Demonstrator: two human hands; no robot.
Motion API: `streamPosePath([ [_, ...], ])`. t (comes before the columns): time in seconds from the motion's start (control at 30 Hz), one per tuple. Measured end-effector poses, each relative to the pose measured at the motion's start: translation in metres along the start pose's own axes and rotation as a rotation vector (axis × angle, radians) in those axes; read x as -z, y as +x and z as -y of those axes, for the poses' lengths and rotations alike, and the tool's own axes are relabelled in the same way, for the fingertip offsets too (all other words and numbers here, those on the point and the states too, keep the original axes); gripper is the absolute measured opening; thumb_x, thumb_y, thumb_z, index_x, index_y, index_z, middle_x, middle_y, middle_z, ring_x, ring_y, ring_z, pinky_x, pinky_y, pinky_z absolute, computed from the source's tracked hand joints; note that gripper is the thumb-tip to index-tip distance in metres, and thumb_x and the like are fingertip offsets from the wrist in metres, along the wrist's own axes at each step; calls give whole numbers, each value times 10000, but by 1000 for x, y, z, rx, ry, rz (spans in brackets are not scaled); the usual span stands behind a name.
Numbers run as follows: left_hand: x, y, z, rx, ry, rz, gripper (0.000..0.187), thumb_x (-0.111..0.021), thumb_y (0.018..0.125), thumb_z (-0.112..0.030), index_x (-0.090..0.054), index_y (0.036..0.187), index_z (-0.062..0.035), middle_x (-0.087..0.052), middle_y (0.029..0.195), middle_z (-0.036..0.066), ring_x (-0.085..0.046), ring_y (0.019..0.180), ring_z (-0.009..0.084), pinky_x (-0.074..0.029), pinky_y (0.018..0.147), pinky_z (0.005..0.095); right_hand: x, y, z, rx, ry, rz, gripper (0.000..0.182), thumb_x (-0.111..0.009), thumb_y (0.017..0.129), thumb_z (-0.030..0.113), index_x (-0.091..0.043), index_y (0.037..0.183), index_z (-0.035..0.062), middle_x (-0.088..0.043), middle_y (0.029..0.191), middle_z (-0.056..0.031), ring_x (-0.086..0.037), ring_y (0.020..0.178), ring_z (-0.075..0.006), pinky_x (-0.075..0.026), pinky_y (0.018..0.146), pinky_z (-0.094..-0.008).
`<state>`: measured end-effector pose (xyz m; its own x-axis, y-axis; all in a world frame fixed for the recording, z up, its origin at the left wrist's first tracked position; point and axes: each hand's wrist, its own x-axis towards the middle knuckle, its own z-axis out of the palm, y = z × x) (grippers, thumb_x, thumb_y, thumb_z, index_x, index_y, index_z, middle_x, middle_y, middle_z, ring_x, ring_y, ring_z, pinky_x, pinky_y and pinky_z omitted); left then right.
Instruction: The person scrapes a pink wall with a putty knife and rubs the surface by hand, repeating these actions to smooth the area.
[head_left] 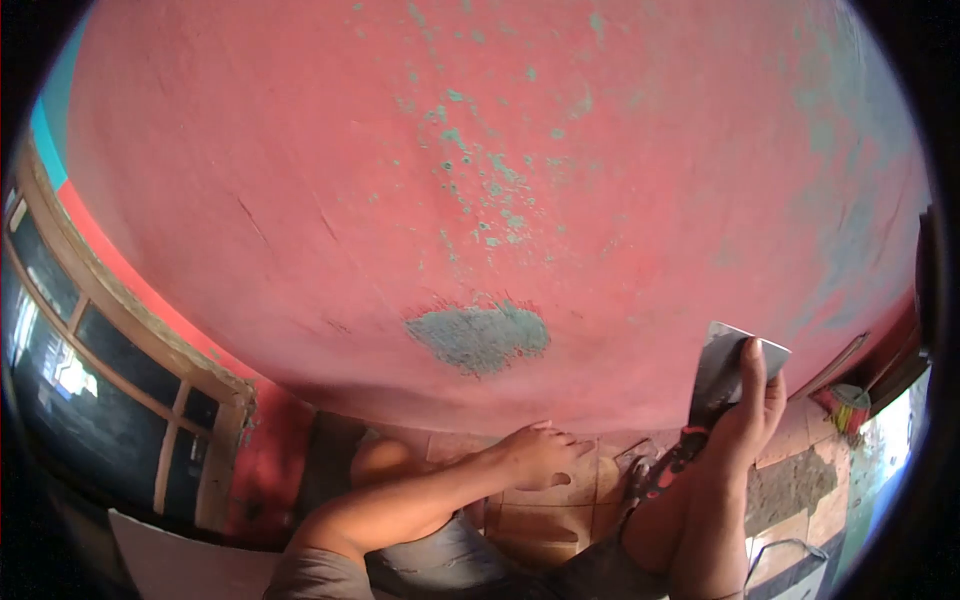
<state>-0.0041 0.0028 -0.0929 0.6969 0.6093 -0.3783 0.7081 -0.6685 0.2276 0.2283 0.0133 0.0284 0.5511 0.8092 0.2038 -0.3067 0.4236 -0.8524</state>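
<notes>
In front of me rises a pink wall (300, 150) with peeled greenish flecks and a rough bare grey patch (480, 337) low down. My right hand (748, 425) is closed around a flat grey rectangular plate (722, 375) with a pale edge, held upright on the right, thumb pressed on its face. Whether the plate has a handle is hidden by the hand. My left hand (540, 457) hangs below the patch, above the tiled floor, with loosely bent fingers apart and nothing in them.
A wood-framed window (120, 390) stands at the left. At the right, a broom with red and yellow bristles (848, 408) leans near the wall's end. Brown floor tiles (600, 480) lie below, with a grey rough patch (792, 490). My bent legs are close beneath my arms.
</notes>
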Motion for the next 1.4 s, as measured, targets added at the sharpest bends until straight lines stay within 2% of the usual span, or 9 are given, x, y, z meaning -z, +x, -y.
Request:
streamPosePath([
  [0.1, 32, -19, 4, 26, 59, -22, 666, -661, 904, -372, -433, 1475, -115, -530, 1420, 121, -527, 1290, 301, -352, 1137, 465, 12, 5, 5, -112, 50, -99, 213, -674, 956, 255, -666, 934, 44, -642, 855, 12, -564, 768, -74, -430, 720, -221],
  [0.2, 53, -44, 25, -116, 447, -488, 599, -661, 901, -384, -507, 1431, -153, -463, 1486, 127, -406, 1398, 325, -306, 1156, 515, 18, 5, 12, -179, 72, -131, 198, -681, 943, 258, -660, 944, 61, -630, 844, 18, -572, 768, -75, -435, 719, -220],
  [0.4, 102, -91, 81, 265, 884, -1238, 610, -550, 946, -528, -481, 1476, -234, -218, 1621, 179, -116, 1497, 468, -99, 1123, 740, 11, -4, 22, -211, 35, -116, 216, -685, 932, 269, -647, 987, 63, -618, 850, 11, -558, 780, -78, -433, 734, -223],
  [0.6, 63, -99, 129, 188, 1021, -1139, 687, -515, 955, -569, -368, 1544, -249, -156, 1648, 167, -88, 1513, 440, -50, 1120, 750, 6, -11, 10, -229, -3, -34, 234, -685, 935, 272, -650, 976, 44, -631, 868, 3, -548, 805, -80, -431, 768, -234],
  [0.63, 48, -95, 132, 159, 978, -1114, 619, -513, 952, -517, -387, 1530, -333, -221, 1652, 30, -128, 1534, 301, -14, 1186, 642, 9, -10, 3, -226, -7, -9, 233, -686, 935, 269, -653, 972, 42, -634, 874, 2, -548, 809, -78, -431, 769, -235],
  [0.77, 2, -110, 151, 58, 1180, -748, 626, -477, 937, -406, -341, 1546, -360, -233, 1647, -84, -72, 1545, 203, -3, 1223, 522, 3, -11, -11, -207, -44, -18, 214, -696, 931, 264, -658, 966, 57, -640, 849, 11, -569, 732, -71, -445, 675, -227],
  [0.93, -6, -125, 160, 95, 1267, -649, 580, -512, 935, -462, -405, 1501, -398, -262, 1631, -95, -101, 1540, 207, -49, 1210, 566, 2, -12, -16, -185, -95, 2, 182, -681, 943, 249, -656, 964, 70, -641, 823, 17, -575, 682, -62, -447, 611, -216],
  [1.17, 8, -155, 165, 371, 883, -1140, 763, -694, 840, -568, -417, 1505, -318, -123, 1659, 121, -89, 1519, 398, -66, 1133, 741, 7, -10, -27, -171, -77, 22, 203, -672, 959, 235, -659, 990, 35, -659, 886, -10, -593, 776, -79, -473, 713, -235],
  [1.4, 14, -169, 159, 469, 812, -1182, 826, -679, 855, -560, -336, 1547, -266, -92, 1648, 200, -77, 1495, 485, -69, 1140, 725, -8, -10, -36, -202, -66, 36, 221, -664, 970, 269, -639, 976, 50, -645, 844, 2, -581, 715, -59, -452, 627, -220],
])
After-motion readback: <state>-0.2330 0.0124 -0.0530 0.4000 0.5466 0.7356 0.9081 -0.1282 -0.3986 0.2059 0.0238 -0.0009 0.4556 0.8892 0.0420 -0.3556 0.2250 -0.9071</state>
